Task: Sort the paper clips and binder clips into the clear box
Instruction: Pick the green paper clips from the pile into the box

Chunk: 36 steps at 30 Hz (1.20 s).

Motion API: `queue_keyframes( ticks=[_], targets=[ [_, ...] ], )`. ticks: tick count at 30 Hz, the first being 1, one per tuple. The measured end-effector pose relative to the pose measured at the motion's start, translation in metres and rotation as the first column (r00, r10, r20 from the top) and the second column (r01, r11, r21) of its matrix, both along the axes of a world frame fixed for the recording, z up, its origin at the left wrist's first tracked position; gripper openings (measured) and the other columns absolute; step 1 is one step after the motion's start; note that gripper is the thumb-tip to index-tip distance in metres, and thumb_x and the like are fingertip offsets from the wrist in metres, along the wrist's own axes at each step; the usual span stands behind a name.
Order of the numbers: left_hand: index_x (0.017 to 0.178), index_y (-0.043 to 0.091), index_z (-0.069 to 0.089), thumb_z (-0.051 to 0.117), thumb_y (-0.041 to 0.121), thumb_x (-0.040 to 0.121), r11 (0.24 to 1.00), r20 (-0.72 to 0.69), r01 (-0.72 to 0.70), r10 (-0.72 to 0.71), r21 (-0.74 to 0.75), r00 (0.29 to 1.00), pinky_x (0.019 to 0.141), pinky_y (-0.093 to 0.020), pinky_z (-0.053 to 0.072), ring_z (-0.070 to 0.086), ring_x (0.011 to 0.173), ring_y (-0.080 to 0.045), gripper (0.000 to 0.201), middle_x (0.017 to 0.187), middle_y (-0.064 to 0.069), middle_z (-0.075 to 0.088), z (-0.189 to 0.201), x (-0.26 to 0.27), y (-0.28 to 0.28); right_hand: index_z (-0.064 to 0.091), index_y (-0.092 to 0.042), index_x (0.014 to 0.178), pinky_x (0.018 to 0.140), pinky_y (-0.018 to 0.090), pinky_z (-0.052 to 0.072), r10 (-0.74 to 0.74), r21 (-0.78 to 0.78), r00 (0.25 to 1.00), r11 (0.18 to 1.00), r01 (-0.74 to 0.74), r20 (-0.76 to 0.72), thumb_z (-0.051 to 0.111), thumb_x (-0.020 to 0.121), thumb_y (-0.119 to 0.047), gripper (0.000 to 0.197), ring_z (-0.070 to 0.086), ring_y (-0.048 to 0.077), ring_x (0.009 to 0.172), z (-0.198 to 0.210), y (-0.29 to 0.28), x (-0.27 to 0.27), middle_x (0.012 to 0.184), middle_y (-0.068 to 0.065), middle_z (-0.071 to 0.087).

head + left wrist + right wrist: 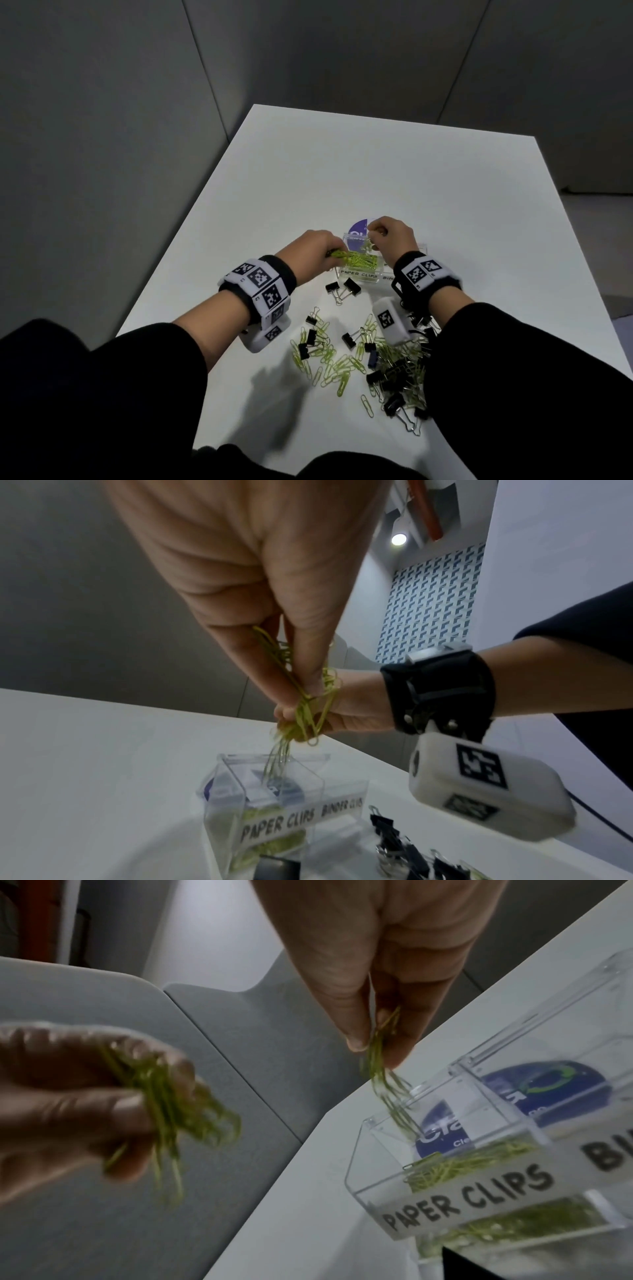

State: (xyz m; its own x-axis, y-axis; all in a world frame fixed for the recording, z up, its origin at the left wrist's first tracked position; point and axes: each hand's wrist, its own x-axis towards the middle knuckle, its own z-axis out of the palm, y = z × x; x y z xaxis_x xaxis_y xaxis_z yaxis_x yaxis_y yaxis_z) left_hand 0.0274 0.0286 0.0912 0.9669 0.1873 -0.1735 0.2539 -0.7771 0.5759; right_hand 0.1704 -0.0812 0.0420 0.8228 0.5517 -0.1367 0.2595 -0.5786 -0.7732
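A clear two-compartment box (359,275) labelled PAPER CLIPS and BINDER CLIPS stands mid-table, with green paper clips (363,263) lying in its left compartment. My left hand (322,251) pinches a bunch of green paper clips (294,666) just left of the box and above its rim. My right hand (376,238) pinches a few more paper clips (380,1053) that dangle into the paper-clip compartment (462,1161). The right wrist view shows the left hand (78,1110) blurred, with its bunch (171,1110) sticking out below the thumb.
Loose green paper clips (329,359) and black binder clips (394,377) lie mixed in a pile near the table's front, partly under my right forearm. Two binder clips (342,289) sit just in front of the box. A round blue sticker (358,228) shows behind the box.
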Motion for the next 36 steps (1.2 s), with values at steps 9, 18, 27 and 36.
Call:
queue_keyframes(
  ticks=[9, 18, 27, 36],
  targets=[
    [0.114, 0.008, 0.064, 0.055, 0.015, 0.092, 0.996, 0.007, 0.035, -0.036, 0.081, 0.999, 0.090, -0.033, 0.043, 0.057, 0.103, -0.028, 0.024, 0.112, -0.014, 0.060, -0.012, 0.066, 0.007, 0.065, -0.006, 0.100, 0.081, 0.039, 0.053, 0.097, -0.059, 0.995, 0.993, -0.098, -0.008, 0.047, 0.091, -0.005, 0.020, 0.061, 0.027, 0.080, -0.003, -0.046, -0.009, 0.090, 0.010, 0.065],
    [0.123, 0.016, 0.059, 0.049, 0.012, 0.093, 0.920, -0.314, 0.312, -0.231, 0.239, 0.921, 0.096, -0.035, 0.044, 0.053, 0.118, -0.027, 0.032, 0.129, -0.008, 0.056, -0.055, 0.106, -0.011, 0.066, -0.007, 0.102, 0.091, 0.033, 0.050, 0.312, -0.250, 0.946, 0.912, -0.325, -0.094, 0.051, 0.090, -0.006, 0.019, 0.062, 0.020, 0.093, -0.031, -0.093, -0.030, 0.104, 0.009, 0.068],
    [0.106, 0.018, 0.062, 0.046, 0.023, 0.093, 0.912, -0.202, 0.311, -0.262, 0.267, 0.944, 0.077, -0.028, 0.044, 0.056, 0.098, -0.017, 0.021, 0.112, -0.001, 0.061, -0.047, 0.033, -0.011, 0.056, -0.015, 0.120, 0.091, 0.033, 0.044, 0.658, -0.514, 0.753, 0.644, -0.566, -0.004, 0.051, 0.092, -0.023, 0.030, 0.052, 0.022, 0.113, -0.039, -0.089, -0.056, 0.122, 0.004, 0.057],
    [0.134, 0.017, 0.037, 0.066, 0.031, 0.082, 0.950, -0.491, 0.281, -0.182, 0.136, 0.852, 0.083, -0.032, 0.047, 0.057, 0.105, -0.025, 0.061, 0.128, -0.006, 0.042, -0.086, -0.071, -0.021, 0.040, -0.016, 0.134, 0.086, 0.039, 0.044, 0.817, -0.679, 0.575, 0.440, -0.588, 0.031, 0.050, 0.089, -0.014, 0.046, 0.044, 0.030, 0.115, -0.054, -0.083, -0.089, 0.132, 0.011, 0.041]
  ],
)
